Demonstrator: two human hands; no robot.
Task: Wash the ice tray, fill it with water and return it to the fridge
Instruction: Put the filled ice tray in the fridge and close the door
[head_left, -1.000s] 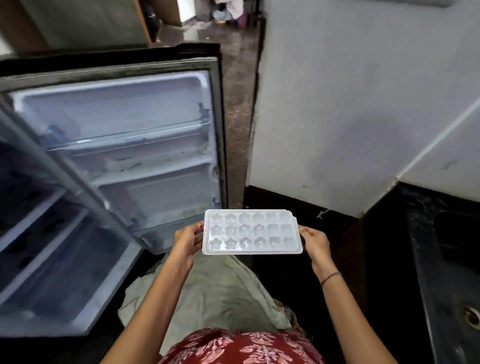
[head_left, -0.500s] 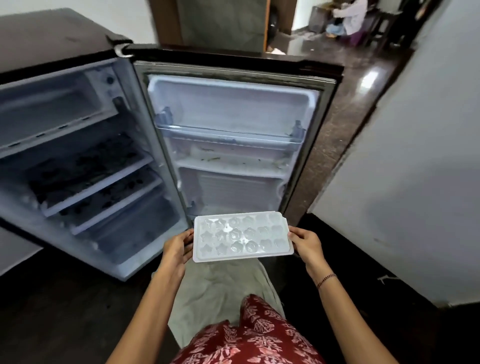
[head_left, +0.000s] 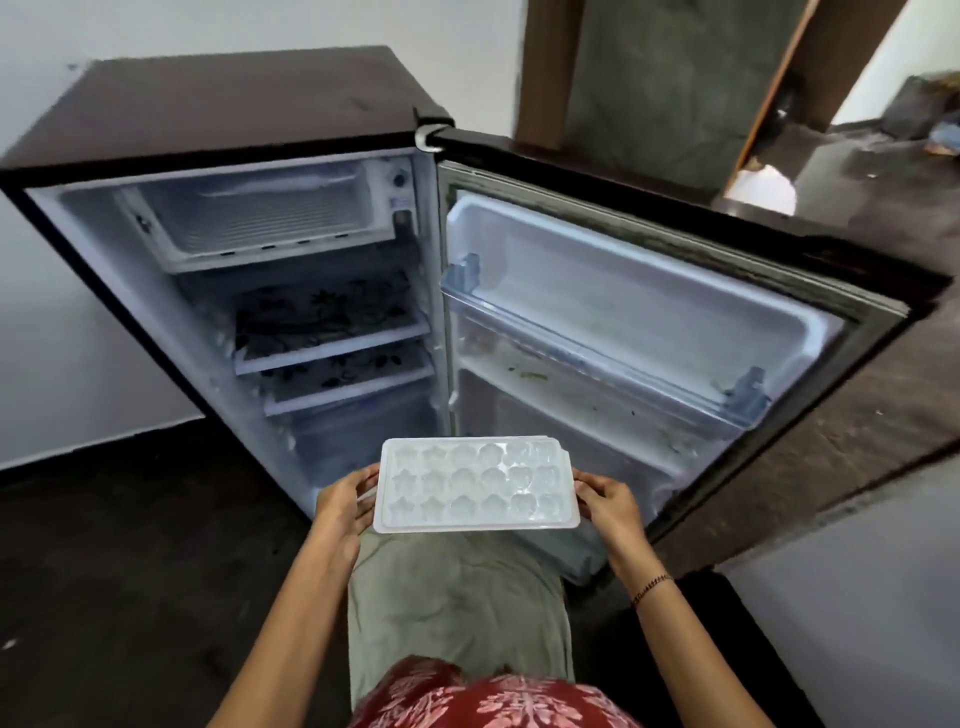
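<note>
both hands (head_left: 343, 503) gripping ice tray (head_left: 475, 486) ends, open fridge (head_left: 291, 291) ahead

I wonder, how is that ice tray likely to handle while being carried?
The ice tray is probably stiff: it spans flat between the left hand and right hand, gripped only at its ends. Its shallow cells glisten as if filled, so tilting would likely spill.

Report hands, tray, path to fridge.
Left hand and right hand grip the tray by its ends. Tray level, facing the open fridge. Nothing blocks the way in.
</note>
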